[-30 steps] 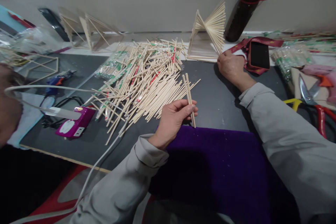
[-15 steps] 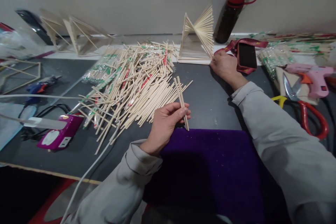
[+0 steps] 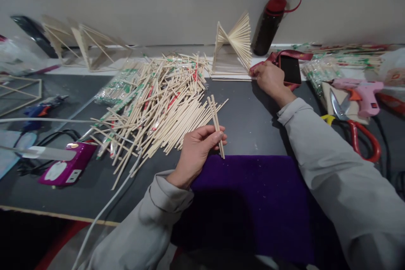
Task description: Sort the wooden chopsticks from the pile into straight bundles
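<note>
Two thin wooden chopsticks stand nearly upright in my left hand, pinched between thumb and fingers over the near edge of a purple cloth. My right hand reaches to the back of the table, fingers closed at the right end of a lone chopstick; the fingertips are partly hidden. This stick lies flat just in front of a twisted, fan-like chopstick structure. Left of my hands spreads a large heap of loose chopsticks, some still in wrappers.
Behind my right hand are a red-framed phone-like device with a strap and a dark bottle. Rightward lie a pink glue gun and scissors. On the left are a purple power adapter, a white cable and a blue glue gun.
A small gap now shows between the lone chopstick at my right fingers and the structure's base. My left hand keeps its two chopsticks. The whole view has shifted slightly.
</note>
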Demonstrator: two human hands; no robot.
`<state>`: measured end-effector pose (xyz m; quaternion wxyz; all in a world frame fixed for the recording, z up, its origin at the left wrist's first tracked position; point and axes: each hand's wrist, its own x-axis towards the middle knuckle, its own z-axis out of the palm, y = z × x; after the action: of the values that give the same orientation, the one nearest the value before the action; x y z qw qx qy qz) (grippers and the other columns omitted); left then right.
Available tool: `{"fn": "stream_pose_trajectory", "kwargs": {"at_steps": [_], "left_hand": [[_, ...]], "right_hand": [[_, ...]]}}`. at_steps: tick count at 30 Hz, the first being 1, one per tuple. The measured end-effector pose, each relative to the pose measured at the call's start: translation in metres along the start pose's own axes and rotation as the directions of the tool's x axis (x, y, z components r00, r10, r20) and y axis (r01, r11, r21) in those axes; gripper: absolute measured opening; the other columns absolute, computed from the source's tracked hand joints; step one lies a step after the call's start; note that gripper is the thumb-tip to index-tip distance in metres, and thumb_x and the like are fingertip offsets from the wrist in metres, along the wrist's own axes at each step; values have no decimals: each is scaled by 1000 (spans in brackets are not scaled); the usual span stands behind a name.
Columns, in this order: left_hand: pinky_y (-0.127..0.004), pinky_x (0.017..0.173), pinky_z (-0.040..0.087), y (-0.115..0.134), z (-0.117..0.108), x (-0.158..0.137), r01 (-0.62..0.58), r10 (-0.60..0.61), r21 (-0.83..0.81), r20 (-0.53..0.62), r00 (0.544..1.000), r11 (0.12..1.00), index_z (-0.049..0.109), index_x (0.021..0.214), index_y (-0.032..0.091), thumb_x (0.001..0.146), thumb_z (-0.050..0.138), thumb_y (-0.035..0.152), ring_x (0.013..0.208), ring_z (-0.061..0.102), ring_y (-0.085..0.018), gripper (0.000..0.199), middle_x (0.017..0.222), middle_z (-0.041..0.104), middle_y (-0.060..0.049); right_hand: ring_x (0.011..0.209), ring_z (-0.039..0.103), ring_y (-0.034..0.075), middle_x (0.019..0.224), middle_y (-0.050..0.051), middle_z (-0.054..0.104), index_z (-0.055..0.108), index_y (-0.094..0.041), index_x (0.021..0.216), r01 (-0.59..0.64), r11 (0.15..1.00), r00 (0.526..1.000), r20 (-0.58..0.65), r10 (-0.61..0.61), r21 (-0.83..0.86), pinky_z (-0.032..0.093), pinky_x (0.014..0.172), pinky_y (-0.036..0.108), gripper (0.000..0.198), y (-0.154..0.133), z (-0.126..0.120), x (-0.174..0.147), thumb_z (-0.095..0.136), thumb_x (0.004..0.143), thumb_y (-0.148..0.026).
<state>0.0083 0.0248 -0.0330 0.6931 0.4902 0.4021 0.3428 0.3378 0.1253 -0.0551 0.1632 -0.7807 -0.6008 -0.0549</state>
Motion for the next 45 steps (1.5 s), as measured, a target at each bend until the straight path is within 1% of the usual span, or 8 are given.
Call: {"fn": "stream_pose_trajectory", "kwargs": {"at_steps": [6, 16, 25, 29, 33, 37, 41, 45], "left_hand": [[-15, 60, 53, 2, 1, -1, 45, -45, -5, -6, 999, 999, 78, 90, 21, 76, 82, 34, 68, 73, -11, 19, 77, 76, 0], [-14, 59, 52, 1, 0, -1, 57, -57, 17, -1, 998, 998, 78, 90, 21, 76, 82, 33, 68, 74, -10, 18, 77, 76, 0], [-14, 59, 52, 2, 0, -1, 40, -40, 14, 10, 999, 999, 79, 91, 22, 75, 83, 34, 68, 73, -10, 20, 77, 76, 0], [-14, 59, 51, 1, 0, -2, 34, -34, 19, 15, 999, 999, 79, 91, 22, 76, 82, 35, 68, 73, -10, 20, 77, 76, 0], [-16, 60, 52, 3, 2, -4, 47, -47, 6, 19, 999, 999, 78, 90, 20, 75, 83, 35, 68, 73, -11, 21, 77, 76, -1], [-16, 58, 51, 4, 3, -4, 49, -49, -8, 8, 999, 999, 78, 89, 18, 74, 84, 33, 66, 73, -11, 22, 76, 76, -1], [-16, 59, 52, 3, 2, -3, 56, -55, -29, 26, 998, 998, 78, 89, 19, 74, 83, 33, 66, 73, -10, 21, 76, 75, -1], [-17, 62, 54, 2, 2, -4, 47, -46, -25, 51, 998, 999, 77, 89, 19, 75, 83, 34, 68, 73, -10, 21, 77, 75, -1]], "right_hand": [[101, 67, 33, 120, 22, 64, 72, -8, 117, -175, 966, 980, 65, 190, -189, 48, 77, 38, 36, -7, 4, 16, 48, 91, -14], [110, 66, 36, 122, 25, 66, 69, -5, 125, -194, 958, 977, 48, 209, -210, 52, 83, 43, 41, 0, 1, 39, 48, 90, -11], [112, 65, 36, 120, 24, 68, 71, -3, 116, -124, 974, 986, 91, 143, -189, 51, 86, 42, 37, -14, -11, 32, 44, 95, -16], [107, 65, 32, 115, 22, 69, 71, -6, 116, -86, 983, 995, 32, 92, -162, 48, 84, 40, 34, -18, -18, 22, 47, 94, -17], [101, 65, 29, 113, 16, 71, 73, -13, 112, 91, 987, 995, 64, -83, -130, 46, 80, 36, 32, -32, -16, 8, 47, 95, -21], [98, 64, 32, 114, 20, 69, 74, -10, 113, 258, 950, 960, 155, -232, -173, 43, 74, 36, 37, -46, -1, -2, 45, 96, -25], [93, 64, 31, 113, 22, 68, 72, -9, 115, 261, 945, 960, 152, -234, -197, 40, 69, 35, 42, -49, 8, -6, 38, 98, -27], [91, 63, 28, 116, 18, 67, 71, -11, 117, 221, 950, 975, 62, -212, -219, 37, 66, 33, 43, -49, 8, -8, 35, 100, -29]]}}
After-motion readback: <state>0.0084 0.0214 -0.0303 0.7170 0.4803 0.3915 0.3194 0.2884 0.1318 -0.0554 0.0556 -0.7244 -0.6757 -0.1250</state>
